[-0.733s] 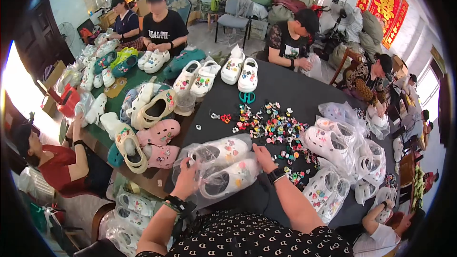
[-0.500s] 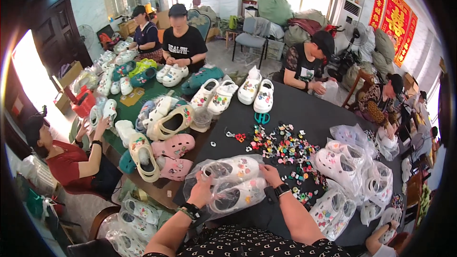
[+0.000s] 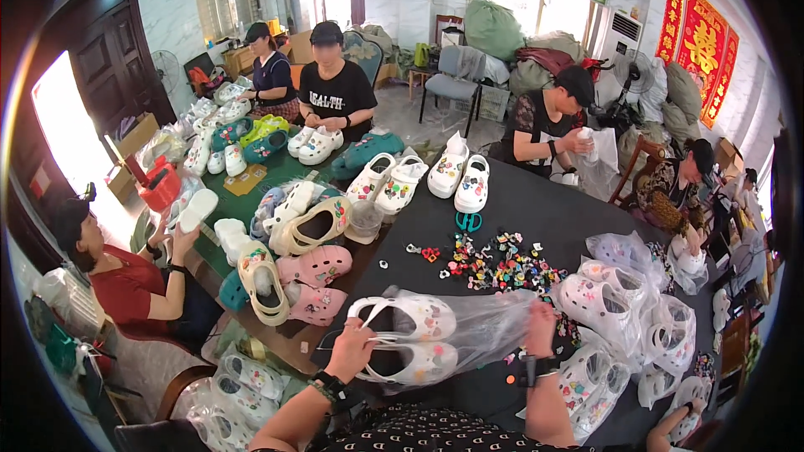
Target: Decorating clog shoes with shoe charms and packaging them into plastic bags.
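A pair of white clogs with small colourful charms lies side by side before me, heels to the left. Their heel straps are pinched in my left hand, whose fingers are closed. Clear thin plastic bag covers the toe end and stretches off to the right. Its far end is gathered in my closed right hand, slightly blurred, so its fingers are partly hidden. Just beyond the bag lies a pile of loose multicoloured shoe charms.
Bagged white clogs are heaped at the right. Pink clogs, a cream clog and a clear cup stand to the left. Teal-handled scissors lie behind the charms. Several people work around the black table.
My right hand has moved right and up, drawing the bag out long past the toes. My left hand has shifted onto the heel straps. The person at left has turned a shoe sole outward.
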A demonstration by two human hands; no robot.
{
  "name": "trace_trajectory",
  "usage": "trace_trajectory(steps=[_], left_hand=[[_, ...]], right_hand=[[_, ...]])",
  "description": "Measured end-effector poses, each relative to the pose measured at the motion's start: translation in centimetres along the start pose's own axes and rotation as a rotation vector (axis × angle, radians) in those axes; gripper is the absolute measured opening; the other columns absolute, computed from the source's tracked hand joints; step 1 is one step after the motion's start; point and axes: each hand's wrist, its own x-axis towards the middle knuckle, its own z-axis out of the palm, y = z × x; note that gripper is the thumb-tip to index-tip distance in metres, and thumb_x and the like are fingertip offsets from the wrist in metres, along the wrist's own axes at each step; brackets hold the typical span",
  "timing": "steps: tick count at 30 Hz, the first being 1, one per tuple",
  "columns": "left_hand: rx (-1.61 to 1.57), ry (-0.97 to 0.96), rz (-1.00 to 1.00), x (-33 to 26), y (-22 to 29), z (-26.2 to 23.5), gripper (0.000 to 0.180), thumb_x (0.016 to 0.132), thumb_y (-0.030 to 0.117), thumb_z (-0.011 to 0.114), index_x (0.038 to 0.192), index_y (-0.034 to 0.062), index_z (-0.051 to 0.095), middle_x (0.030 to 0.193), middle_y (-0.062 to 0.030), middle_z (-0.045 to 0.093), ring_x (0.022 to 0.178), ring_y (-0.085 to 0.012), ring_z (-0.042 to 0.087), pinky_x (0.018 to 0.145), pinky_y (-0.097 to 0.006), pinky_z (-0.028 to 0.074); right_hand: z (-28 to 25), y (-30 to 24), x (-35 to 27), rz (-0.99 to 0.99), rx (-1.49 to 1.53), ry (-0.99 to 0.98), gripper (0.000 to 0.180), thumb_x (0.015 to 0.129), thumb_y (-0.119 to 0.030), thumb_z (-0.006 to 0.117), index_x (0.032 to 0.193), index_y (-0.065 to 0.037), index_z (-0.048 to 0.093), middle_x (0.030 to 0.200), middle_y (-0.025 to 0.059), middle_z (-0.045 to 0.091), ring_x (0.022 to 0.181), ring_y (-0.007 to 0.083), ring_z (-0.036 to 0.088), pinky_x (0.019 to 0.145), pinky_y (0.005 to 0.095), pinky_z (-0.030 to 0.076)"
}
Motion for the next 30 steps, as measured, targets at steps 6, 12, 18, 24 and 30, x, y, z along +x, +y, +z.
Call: trace_trajectory(steps=[6, 12, 18, 24, 30], left_hand=[[-0.053, -0.012, -0.158, 0.0, 1.5, -1.2, 0.016, 0.075, 0.010, 0.072, 0.089, 0.0034, 0.066, 0.103, -0.0176, 0.054, 0.078, -0.0305, 0.062, 0.069, -0.038, 0.052], [-0.094, -0.061, -0.158, -1.5, 1.7, 3.7, 0.023, 0.075, 0.015, 0.074, 0.091, 0.0019, 0.066, 0.102, -0.0183, 0.053, 0.076, -0.0321, 0.062, 0.070, -0.038, 0.053], [0.267, -0.343, -0.179, -0.8, 4.9, -1.1, 0.054, 0.075, 0.035, 0.070, 0.121, 0.0082, 0.058, 0.137, -0.0352, 0.034, 0.097, -0.0415, 0.062, 0.081, -0.042, 0.053], [-0.783, -0.577, -0.525, 2.1, 8.7, -5.9, 0.058, 0.091, 0.049, 0.052, 0.133, 0.0106, 0.046, 0.130, -0.0208, 0.051, 0.103, -0.0333, 0.061, 0.086, -0.040, 0.051], [-1.808, -0.786, -0.708, 1.5, 13.8, -3.7, 0.069, 0.095, 0.059, 0.029, 0.144, 0.0094, 0.033, 0.137, -0.0078, 0.048, 0.121, -0.0188, 0.050, 0.102, -0.036, 0.041]], right_hand=[[-5.3, -13.9, -1.2, -0.339, 0.411, 0.223, 0.034, 0.098, -0.028, 0.050, 0.122, -0.005, 0.053, 0.114, 0.0032, 0.055, 0.101, 0.0135, 0.052, 0.091, 0.0293, 0.043], [-6.7, -18.4, -3.7, -0.798, 0.449, -0.211, 0.028, 0.097, -0.020, 0.051, 0.118, -0.002, 0.053, 0.111, 0.0058, 0.057, 0.098, 0.0128, 0.054, 0.090, 0.0285, 0.044], [4.7, -15.3, -10.2, -1.083, -0.250, -0.058, 0.022, 0.089, -0.022, 0.057, 0.100, -0.003, 0.055, 0.095, 0.0103, 0.060, 0.088, 0.0263, 0.056, 0.084, 0.0387, 0.045], [11.5, -17.0, -14.9, -0.994, -0.330, -0.811, 0.032, 0.068, -0.018, 0.081, 0.090, -0.008, 0.060, 0.089, 0.0103, 0.059, 0.082, 0.0285, 0.058, 0.074, 0.0383, 0.047], [15.1, -17.3, -18.7, -0.570, -0.120, -1.497, 0.024, 0.075, -0.011, 0.079, 0.081, -0.003, 0.057, 0.095, 0.0070, 0.056, 0.084, 0.0225, 0.054, 0.073, 0.0330, 0.044]])
